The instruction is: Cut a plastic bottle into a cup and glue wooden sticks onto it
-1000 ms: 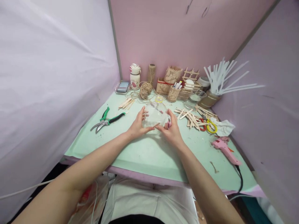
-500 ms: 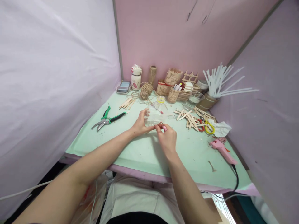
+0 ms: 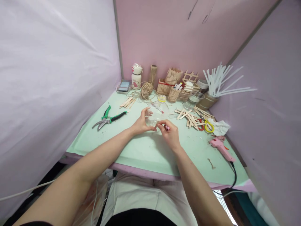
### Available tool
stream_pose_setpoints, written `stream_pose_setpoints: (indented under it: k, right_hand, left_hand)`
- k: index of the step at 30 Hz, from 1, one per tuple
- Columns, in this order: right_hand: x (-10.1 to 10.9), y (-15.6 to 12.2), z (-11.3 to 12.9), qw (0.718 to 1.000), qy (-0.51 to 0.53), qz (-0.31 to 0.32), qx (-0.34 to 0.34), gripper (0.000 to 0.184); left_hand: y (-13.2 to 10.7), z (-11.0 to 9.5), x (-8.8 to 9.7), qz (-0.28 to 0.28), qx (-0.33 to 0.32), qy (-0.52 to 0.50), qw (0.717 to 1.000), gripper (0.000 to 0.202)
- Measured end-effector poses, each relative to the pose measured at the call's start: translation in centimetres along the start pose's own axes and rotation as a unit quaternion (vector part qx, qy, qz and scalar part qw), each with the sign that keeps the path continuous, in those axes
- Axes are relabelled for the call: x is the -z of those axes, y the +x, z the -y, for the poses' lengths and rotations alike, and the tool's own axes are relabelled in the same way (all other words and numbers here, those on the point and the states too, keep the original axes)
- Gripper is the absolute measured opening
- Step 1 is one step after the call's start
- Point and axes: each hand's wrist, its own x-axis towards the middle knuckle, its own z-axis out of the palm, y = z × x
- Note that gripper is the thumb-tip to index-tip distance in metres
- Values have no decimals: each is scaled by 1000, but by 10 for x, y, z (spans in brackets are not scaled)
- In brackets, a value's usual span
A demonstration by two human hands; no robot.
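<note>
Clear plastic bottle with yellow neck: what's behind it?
Beyond the bottle sit a brown twine ball and a tan textured cup of white pens. A slim red-tipped object shows through the bottle; inside or behind, unclear. The left hand hides what's behind it.

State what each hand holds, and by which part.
The left hand holds the yellow-necked clear plastic bottle by its left side and near edge. The right hand holds a mostly hidden pink object; the gripped part cannot be told.
</note>
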Motion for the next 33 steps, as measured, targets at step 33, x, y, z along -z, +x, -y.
stream_pose_setpoints:
  k: [33]
  right_hand:
    - [16,-16,0,979,-150,14,-136,26]
  left_hand:
    - [5,3,4,43,1,-91,995,107]
